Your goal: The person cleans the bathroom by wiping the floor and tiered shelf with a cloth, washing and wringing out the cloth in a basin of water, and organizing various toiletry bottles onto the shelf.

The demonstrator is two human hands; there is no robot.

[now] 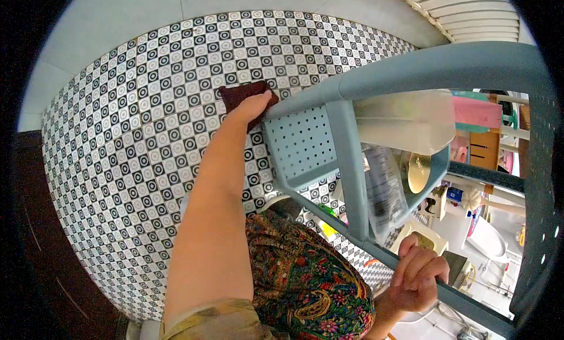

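My left hand (252,108) is closed on a dark maroon cloth (242,95). It is at the lower end of a grey-blue plastic storage rack (342,163), close to the rack's frame and over the patterned floor. Part of the cloth is hidden under the hand. My right hand (420,272) wraps its fingers round a long side bar (473,309) of the same rack. A perforated panel (301,137) of the rack shows beside my left hand. Within the rack are a translucent plastic container (405,121) and a clear bag (385,190) with greyish contents.
Black-and-white patterned tiles (170,122) cover the floor, with plain grey tiles (117,22) beyond. A slatted cream panel (476,11) stands at upper right. Farther right are a pink box (479,114) and a white basin (486,241). Floral clothing (317,281) fills the lower middle.
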